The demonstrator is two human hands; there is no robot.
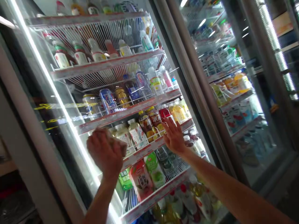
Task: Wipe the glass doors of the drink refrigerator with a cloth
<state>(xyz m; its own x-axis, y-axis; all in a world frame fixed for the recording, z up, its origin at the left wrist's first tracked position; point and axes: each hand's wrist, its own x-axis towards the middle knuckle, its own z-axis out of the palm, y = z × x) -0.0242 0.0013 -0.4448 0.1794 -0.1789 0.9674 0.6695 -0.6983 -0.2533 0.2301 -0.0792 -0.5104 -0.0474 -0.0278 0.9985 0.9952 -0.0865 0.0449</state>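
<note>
My left hand [105, 152] is closed on a folded, greyish-brown cloth [119, 145], blurred by motion, in front of the left side of a lit drinks cooler. Behind it stand pale bottles with white caps [137, 133]. My right hand [173, 136] has its fingers spread, holding nothing, before the same shelf. Nearest to it are a red-labelled drink [165, 111] and dark bottles with yellow caps [154, 116]. Whether the right palm touches a glass pane or hovers, I cannot tell.
Wire shelves with price strips [130, 109] carry cans and bottles above. Lower down are a pink carton [141, 180], a green carton [155, 169] and clear bottles [165, 160]. A metal door frame [198, 81] divides this cooler from another stocked one. A light strip [54, 90] runs down the left.
</note>
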